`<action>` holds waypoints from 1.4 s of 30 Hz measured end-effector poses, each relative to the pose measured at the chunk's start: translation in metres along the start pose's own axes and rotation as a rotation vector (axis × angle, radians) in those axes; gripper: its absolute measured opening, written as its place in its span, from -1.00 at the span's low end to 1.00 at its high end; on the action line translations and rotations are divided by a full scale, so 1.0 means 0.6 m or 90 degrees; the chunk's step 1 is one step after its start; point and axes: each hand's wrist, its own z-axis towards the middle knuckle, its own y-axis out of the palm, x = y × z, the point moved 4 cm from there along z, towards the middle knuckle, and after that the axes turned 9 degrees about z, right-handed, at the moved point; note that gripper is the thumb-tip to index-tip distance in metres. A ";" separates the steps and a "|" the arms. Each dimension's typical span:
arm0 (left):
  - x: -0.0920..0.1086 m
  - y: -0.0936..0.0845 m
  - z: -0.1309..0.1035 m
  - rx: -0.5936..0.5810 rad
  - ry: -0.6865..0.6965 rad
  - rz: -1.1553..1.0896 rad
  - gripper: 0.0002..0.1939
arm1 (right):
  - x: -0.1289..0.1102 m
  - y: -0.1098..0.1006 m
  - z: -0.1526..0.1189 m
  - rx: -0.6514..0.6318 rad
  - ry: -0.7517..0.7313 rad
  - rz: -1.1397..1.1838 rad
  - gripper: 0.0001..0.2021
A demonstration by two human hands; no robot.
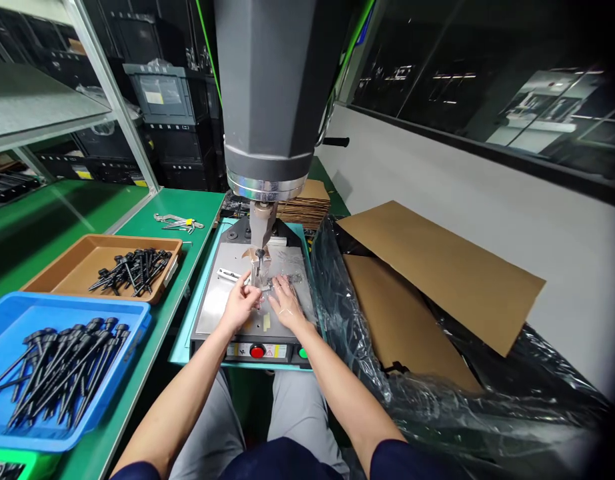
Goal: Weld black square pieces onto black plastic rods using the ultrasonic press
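A bench press with a large grey head [267, 87] stands straight ahead, its narrow tool [262, 223] pointing down at a small metal fixture on the steel work plate [215, 300]. Just left of the fixture, my left hand [241, 303] has its fingers curled together in a pinch; whatever they hold is too small to make out. My right hand [287, 305] lies palm down to the right of the fixture, fingers stretched out, near something clear and shiny on the plate. A white bar [228, 274] reaches out from the fixture's left side.
Black long-stemmed parts fill a blue tray [137, 333] and shorter ones a brown tray [82, 250] on the green bench at left. Pliers [177, 221] lie behind. A red button [257, 351] and green button [302, 352] face me. Cardboard sheets [437, 267] and black plastic occupy the right.
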 end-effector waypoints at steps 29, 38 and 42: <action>-0.077 -0.235 -0.182 0.393 0.110 0.688 -0.16 | 0.018 -0.054 -0.308 0.212 0.110 -0.096 -0.37; -0.157 -0.270 -0.191 0.257 -0.018 0.561 -0.23 | 0.059 -0.042 -0.325 0.182 0.169 0.004 -0.36; -0.155 -0.270 -0.187 0.255 -0.032 0.517 -0.21 | 0.058 -0.040 -0.326 0.202 0.194 0.025 -0.40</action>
